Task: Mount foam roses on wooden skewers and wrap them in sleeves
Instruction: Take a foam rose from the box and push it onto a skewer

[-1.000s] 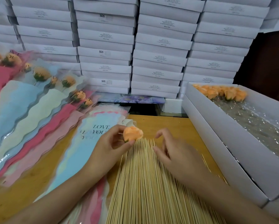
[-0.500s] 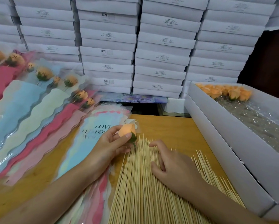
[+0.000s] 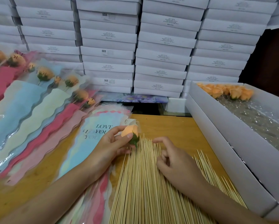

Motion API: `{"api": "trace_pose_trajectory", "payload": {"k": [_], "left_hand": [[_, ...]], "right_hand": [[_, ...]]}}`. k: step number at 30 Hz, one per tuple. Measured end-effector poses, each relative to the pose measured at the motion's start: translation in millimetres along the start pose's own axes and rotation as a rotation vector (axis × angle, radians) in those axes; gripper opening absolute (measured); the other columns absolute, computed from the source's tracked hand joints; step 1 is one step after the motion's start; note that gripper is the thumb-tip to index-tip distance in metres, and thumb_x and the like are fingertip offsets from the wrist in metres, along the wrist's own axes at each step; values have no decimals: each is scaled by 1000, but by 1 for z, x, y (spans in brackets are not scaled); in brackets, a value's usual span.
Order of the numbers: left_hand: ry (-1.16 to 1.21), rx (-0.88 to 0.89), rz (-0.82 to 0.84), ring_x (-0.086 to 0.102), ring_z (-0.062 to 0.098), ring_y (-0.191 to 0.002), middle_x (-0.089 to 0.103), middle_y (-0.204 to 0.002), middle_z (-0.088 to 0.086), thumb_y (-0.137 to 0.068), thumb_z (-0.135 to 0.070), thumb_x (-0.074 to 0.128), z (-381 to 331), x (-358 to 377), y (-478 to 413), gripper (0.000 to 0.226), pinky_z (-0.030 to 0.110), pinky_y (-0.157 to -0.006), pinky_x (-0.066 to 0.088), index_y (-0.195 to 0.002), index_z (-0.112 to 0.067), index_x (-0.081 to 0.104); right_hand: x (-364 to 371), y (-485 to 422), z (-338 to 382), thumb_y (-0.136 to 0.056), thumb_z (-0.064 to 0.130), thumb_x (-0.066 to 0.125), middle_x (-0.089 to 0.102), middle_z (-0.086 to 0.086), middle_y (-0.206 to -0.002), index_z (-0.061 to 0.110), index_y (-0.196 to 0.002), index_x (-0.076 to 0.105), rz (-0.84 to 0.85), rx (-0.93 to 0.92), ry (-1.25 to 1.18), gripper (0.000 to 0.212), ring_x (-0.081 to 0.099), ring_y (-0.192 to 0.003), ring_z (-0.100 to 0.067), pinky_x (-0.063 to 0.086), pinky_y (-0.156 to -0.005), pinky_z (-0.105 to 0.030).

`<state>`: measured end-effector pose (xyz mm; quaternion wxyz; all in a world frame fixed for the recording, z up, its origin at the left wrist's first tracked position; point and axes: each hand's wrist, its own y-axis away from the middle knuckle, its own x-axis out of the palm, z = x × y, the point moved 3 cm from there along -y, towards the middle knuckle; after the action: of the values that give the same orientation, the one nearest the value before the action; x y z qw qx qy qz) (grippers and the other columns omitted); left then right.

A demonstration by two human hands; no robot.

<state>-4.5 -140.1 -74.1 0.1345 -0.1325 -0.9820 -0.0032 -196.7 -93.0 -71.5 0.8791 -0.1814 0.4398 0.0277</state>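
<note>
sleeves [image 3: 38, 120] left | skewers [image 3: 145, 183] centre | open box [image 3: 224, 143] right | stacked boxes [image 3: 151, 46] behind

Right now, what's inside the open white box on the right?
At its far end, a cluster of orange foam roses; crinkled clear film covers the rest of the white box. Whatever lies beneath the film is hidden.

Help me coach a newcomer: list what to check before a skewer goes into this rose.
1. Foam rose gripped in left hand: ok.
2. Its green base turned toward the skewers: ok.
3. One skewer singled out by right hand: cannot tell; fingers curled over the pile, none seen lifted.
4. Far ends of the skewers lie close beside the rose: ok.
5. Empty sleeves within reach, under the left hand: ok.
</note>
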Motion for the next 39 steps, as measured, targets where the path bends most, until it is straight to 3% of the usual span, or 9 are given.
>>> {"api": "trace_pose_trajectory", "payload": {"k": [3,6,12,17,21,23,27,34,39], "left_hand": [[-7,-5,-2,67,14,-73,70,-85,6,-70,-34,73,0,-1,0,61,23,-68,58,-123,-10,57],[-4,-6,0,66,14,-71,70,-82,4,-69,-33,73,-1,0,0,59,23,-66,57,-121,-11,57],[-18,-14,6,65,14,-69,69,-79,2,-69,-33,73,0,0,2,58,23,-68,58,-121,-14,58],[10,-14,6,66,15,-70,69,-78,2,-68,-32,74,0,-1,1,58,22,-69,58,-120,-14,58],[12,6,28,66,15,-74,69,-84,6,-68,-32,75,-2,0,2,58,22,-70,57,-120,-13,59],[15,18,34,66,15,-77,70,-89,9,-68,-32,75,-3,0,3,56,22,-71,57,-119,-14,60],[38,36,45,68,18,-83,70,-99,15,-71,-29,74,-4,0,3,48,23,-74,58,-114,-12,62],[45,45,70,68,22,-85,68,-102,15,-77,-21,76,-1,0,2,43,26,-78,58,-116,-11,62],[-6,65,98,66,24,-91,67,-107,15,-79,-22,72,-2,-1,2,41,30,-83,56,-118,-14,64]], "right_hand": [[-3,-2,3,-92,13,56,55,11,-67,36,-136,37,-51,32,-195,54,48,-54,-4,47,-61,-27],[-6,-4,3,-92,7,59,63,3,-79,37,-140,33,-92,137,-506,62,47,-49,-1,46,-51,-21],[-10,-8,-3,-98,15,52,60,4,-62,28,-138,43,-160,249,-865,43,44,-43,-3,38,-44,-15],[-7,-9,-1,-99,16,50,57,4,-62,29,-133,50,-84,234,-979,37,40,-41,-3,36,-42,-15],[1,-7,5,-93,20,55,54,0,-63,23,-126,59,112,198,-1166,33,36,-41,-3,38,-41,-17],[5,-6,8,-88,24,58,54,0,-63,21,-126,60,220,200,-1186,39,37,-41,-3,38,-41,-17],[11,-1,12,-98,19,52,55,3,-63,22,-122,64,366,155,-1089,27,38,-42,-2,40,-44,-16],[10,1,17,-101,21,49,54,4,-62,22,-121,66,383,110,-1032,26,37,-42,-2,42,-46,-16],[10,3,19,-92,30,55,53,4,-61,23,-120,67,389,108,-1064,31,36,-43,-2,41,-46,-16]]}}
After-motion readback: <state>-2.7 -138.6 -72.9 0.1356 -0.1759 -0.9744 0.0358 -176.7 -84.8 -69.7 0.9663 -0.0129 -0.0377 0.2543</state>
